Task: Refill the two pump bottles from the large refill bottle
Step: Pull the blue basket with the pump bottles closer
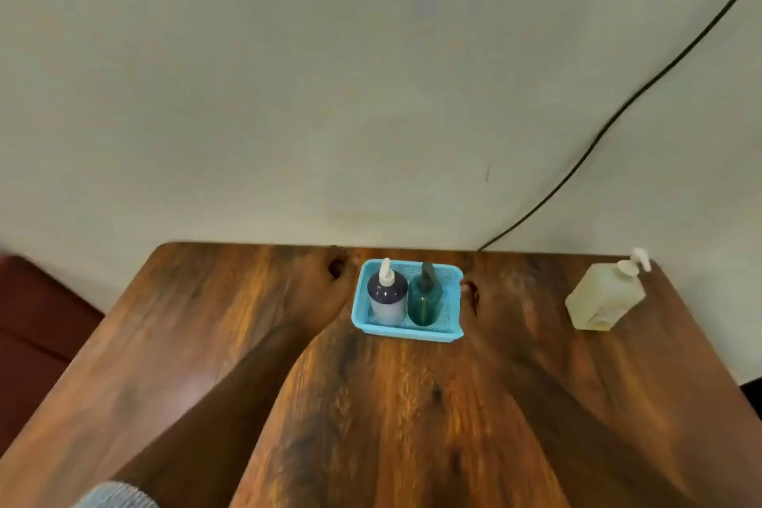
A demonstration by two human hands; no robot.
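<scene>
Both hands, left (338,293) and right (474,297), blurred against wooden table (391,404), flank light-blue plastic basket (406,329) at far edge, grip unreadable | basket holds dark-capped white pump bottle (386,297) and green pump bottle (424,299) | pale square refill bottle (604,297) near far right corner

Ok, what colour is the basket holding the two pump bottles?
Light blue: the mesh basket shows clearly in the head view.

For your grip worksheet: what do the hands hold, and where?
Apparently the blue basket, with the left hand and right hand at its opposite ends; blur hides the grip.

both arms outstretched, left hand (336,280) and right hand (478,297) forward (blurred).
</scene>
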